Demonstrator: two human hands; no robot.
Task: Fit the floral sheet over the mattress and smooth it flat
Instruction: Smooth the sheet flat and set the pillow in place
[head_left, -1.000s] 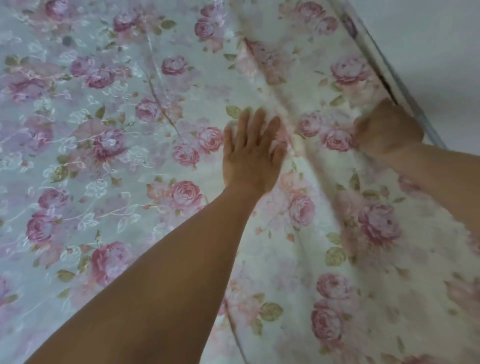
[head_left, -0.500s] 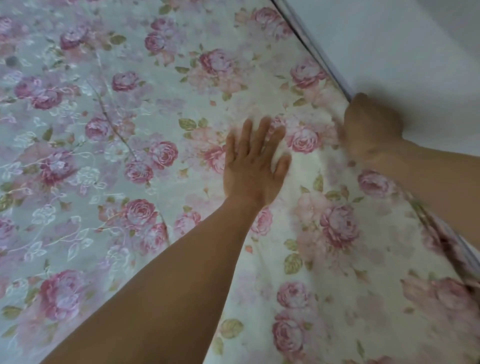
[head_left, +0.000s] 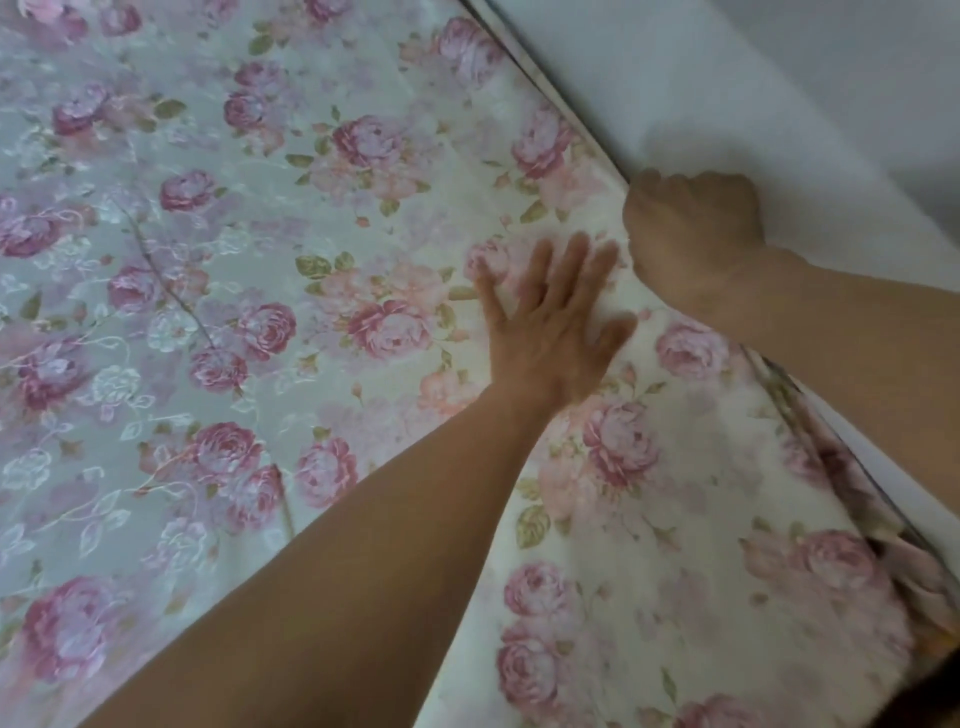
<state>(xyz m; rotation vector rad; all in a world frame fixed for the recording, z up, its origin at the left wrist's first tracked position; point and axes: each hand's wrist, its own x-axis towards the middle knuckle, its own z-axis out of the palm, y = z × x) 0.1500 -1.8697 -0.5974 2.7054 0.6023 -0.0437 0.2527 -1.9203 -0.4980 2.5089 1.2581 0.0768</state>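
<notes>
Against white wall (head_left: 727, 78): floral sheet (head_left: 260, 260) spread; left hand (head_left: 550, 327) flat, splayed; right hand (head_left: 691, 239) fingers hidden.

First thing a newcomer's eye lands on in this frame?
The rose-print floral sheet fills nearly the whole view. At centre, the left hand lies flat on it with fingers spread, while the right hand is fisted at the sheet's edge beside the white wall; its grip is hidden. One long crease runs at left.
</notes>
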